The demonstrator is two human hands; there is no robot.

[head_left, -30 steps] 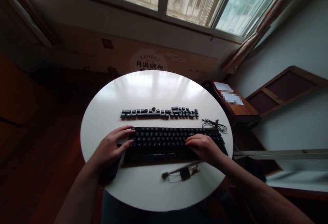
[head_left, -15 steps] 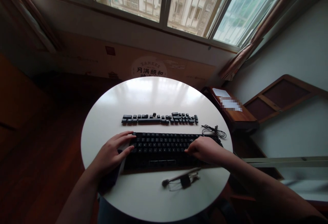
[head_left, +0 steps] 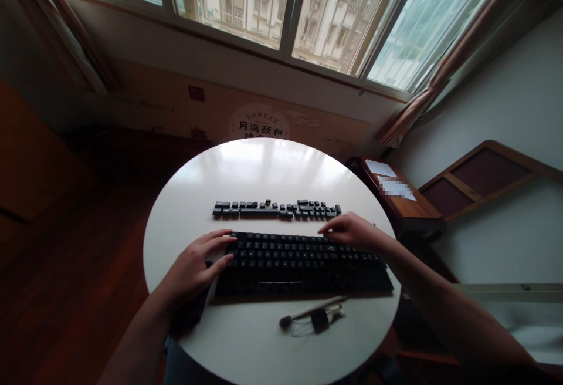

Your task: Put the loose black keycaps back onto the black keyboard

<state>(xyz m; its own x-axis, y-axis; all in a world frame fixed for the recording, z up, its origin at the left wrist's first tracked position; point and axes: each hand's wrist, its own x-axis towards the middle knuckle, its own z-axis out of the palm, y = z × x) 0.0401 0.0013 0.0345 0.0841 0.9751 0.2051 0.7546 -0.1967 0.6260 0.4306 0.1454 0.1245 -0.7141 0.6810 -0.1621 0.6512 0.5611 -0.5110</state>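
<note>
A black keyboard (head_left: 352,282) lies across the white round table, with keycaps on its upper rows and a bare strip along its front. My left hand (head_left: 197,264) rests at the keyboard's left edge, fingers spread, thumb and fingertips touching its end. Over the upper right part of the keyboard is my right hand (head_left: 354,232), its index finger stretched out to the left and nothing visible in it. Its fingertips are between the keyboard and the loose black keycaps (head_left: 259,213), which lie in rows behind the keyboard. The remaining fingers are partly hidden.
In front of the keyboard lie a brush-like tool (head_left: 285,321) and a wire puller with a dark handle (head_left: 319,319). The round table (head_left: 246,344) has a curved edge. A wooden side table (head_left: 417,206) with papers stands at right, below the windows.
My right hand has moved up from the keyboard's lower key row to its back edge, leaving a keycap there. My left hand stays at the left end. The view has shifted slightly.
</note>
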